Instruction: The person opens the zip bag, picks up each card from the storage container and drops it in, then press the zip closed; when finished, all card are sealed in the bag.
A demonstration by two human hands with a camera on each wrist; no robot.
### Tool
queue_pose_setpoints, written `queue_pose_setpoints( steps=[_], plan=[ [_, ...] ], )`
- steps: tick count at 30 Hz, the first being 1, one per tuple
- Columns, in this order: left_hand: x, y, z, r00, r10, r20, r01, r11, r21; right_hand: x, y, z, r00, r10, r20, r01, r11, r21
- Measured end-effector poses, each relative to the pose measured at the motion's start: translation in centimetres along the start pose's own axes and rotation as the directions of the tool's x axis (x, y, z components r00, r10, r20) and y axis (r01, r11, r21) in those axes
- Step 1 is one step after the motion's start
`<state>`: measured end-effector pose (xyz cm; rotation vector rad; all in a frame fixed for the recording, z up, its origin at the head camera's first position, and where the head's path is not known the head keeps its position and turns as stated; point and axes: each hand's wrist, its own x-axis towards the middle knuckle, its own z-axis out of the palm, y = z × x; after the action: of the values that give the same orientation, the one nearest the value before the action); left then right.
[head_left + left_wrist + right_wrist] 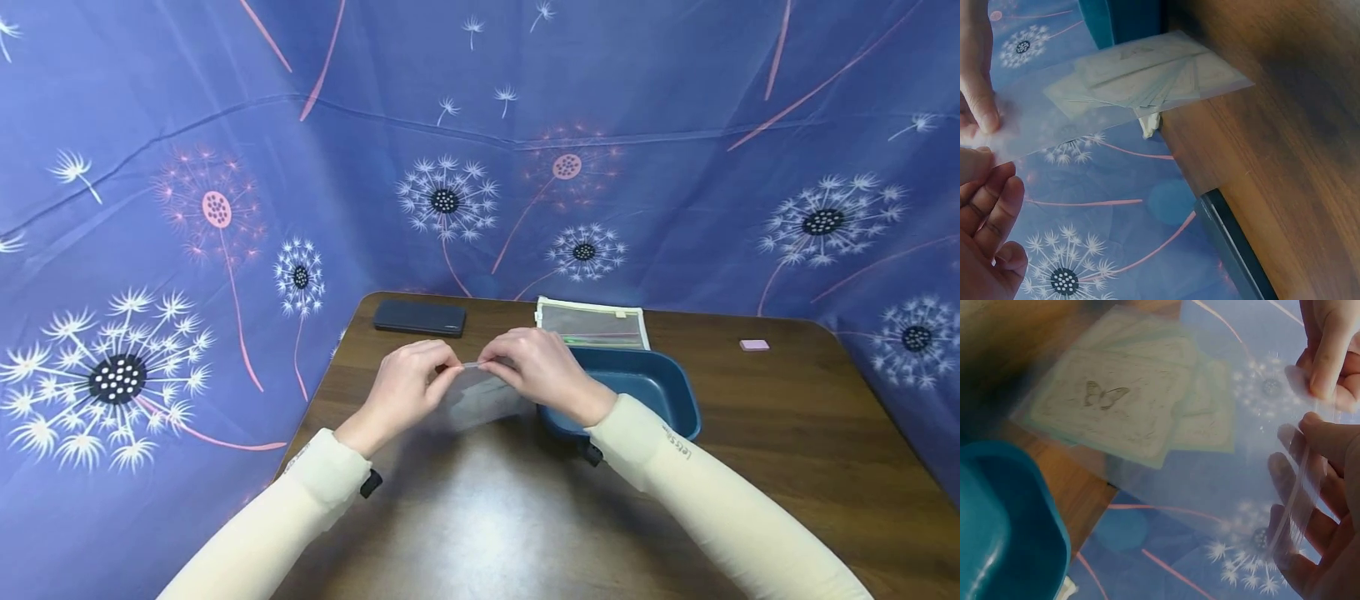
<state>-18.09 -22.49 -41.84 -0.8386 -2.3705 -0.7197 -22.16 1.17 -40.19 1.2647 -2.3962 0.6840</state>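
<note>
Both hands pinch the top edge of a clear zip bag (483, 404), held up over the table. Inside it lie several pale green-edged cards (1110, 400), fanned over one another, the front one printed with a butterfly. My left hand (408, 377) grips the left part of the bag's zip edge between thumb and forefinger. Close beside it, my right hand (540, 367) pinches the same edge, its other fingers spread behind the clear plastic in the right wrist view. The bag hangs down from the fingertips, its card-filled end pointing away from the hands.
A blue plastic basin (678, 392) stands just right of the bag, partly behind the right forearm. Behind it lies a mesh zip pouch (592, 323) with a cream border. A dark flat case (420, 317) sits at the back left, a pink eraser (754, 344) at the back right.
</note>
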Motion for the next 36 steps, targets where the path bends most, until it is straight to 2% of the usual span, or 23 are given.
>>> queue_pose_setpoints(
  steps=[9, 22, 30, 36],
  plan=[
    [0.0, -0.6, -0.4, 0.999, -0.034, 0.022, 0.035, 0.999, -0.016, -1.2, 1.7, -0.5, 1.0, 0.013, -0.016, -0.014, 0.998, -0.057],
    [-0.2, -1.4, -0.5, 0.994, -0.092, 0.066, 0.095, 0.994, -0.052, -3.8, 3.8, -1.6, 0.997, 0.078, -0.011, -0.078, 0.995, -0.061],
    [-0.2, -1.5, -0.8, 0.99, -0.112, 0.089, 0.119, 0.991, -0.068, -4.2, 3.6, -2.1, 0.995, 0.098, -0.02, -0.099, 0.994, -0.046],
    [-0.7, -0.7, -1.6, 0.986, -0.108, 0.13, 0.123, 0.986, -0.114, -5.4, 2.0, -2.9, 0.994, 0.108, -0.033, -0.109, 0.994, -0.024]
  ],
)
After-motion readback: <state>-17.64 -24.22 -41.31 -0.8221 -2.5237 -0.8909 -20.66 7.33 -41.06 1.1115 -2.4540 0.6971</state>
